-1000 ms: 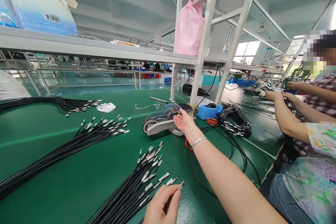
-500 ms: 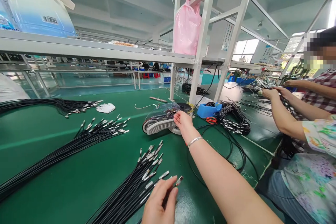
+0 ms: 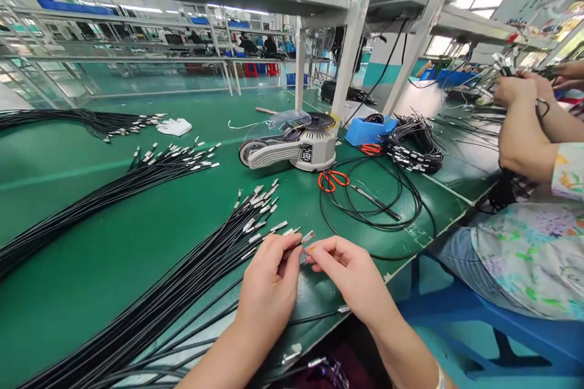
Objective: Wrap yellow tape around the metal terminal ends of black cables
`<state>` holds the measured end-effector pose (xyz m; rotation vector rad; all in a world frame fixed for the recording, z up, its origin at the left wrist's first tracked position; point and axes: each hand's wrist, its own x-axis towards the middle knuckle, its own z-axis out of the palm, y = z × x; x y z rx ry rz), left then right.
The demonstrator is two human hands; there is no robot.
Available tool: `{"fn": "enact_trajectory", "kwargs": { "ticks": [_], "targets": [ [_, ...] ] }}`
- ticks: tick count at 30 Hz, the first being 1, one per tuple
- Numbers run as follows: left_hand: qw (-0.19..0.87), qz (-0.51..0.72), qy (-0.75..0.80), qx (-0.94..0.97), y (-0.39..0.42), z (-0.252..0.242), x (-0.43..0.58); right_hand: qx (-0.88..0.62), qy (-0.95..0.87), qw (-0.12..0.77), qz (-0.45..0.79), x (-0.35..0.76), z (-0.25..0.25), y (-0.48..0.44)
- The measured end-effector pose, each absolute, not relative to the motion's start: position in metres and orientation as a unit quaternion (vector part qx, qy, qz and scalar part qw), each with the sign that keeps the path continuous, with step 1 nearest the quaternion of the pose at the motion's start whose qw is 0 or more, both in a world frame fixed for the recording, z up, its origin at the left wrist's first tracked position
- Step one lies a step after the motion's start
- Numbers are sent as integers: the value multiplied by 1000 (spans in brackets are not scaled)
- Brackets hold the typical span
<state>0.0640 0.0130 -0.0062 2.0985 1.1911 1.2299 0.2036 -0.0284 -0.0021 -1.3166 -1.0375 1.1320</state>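
My left hand [image 3: 271, 282] pinches a black cable just behind its silver plug [image 3: 309, 236], which points up and to the right. Close beside it, my right hand [image 3: 349, 273] has thumb and forefinger closed on a small, see-through piece of tape [image 3: 306, 255], partly hidden by the fingertips. The fingertips of both hands nearly meet at the cable end. To the left of my hands lies a bundle of black cables [image 3: 182, 285] with metal plugs. Beyond them stands a round grey tape dispenser [image 3: 314, 149].
Orange-handled scissors [image 3: 333, 180] lie by loops of loose black cable [image 3: 413, 213]. More cable bundles [image 3: 104, 194] and a white glove [image 3: 174, 127] lie at the left. A blue tape holder [image 3: 369, 129] stands near a shelf post [image 3: 349, 42]. On the right, a co-worker's hands [image 3: 517, 88] hold cables.
My right hand has come back from the tape dispenser to my left hand, with a small piece of tape in its fingers. My left hand still holds the cable. The view has tilted down.
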Motion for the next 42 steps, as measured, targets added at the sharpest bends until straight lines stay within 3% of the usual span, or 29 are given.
{"fn": "enact_trajectory", "kwargs": {
  "ticks": [17, 42],
  "targets": [
    [118, 485, 307, 811, 11, -2, 61, -584, -405, 516, 478, 198, 13, -21],
    [115, 487, 304, 811, 10, -3, 59, -561, -440, 499, 492, 202, 21, -16]
  ]
}}
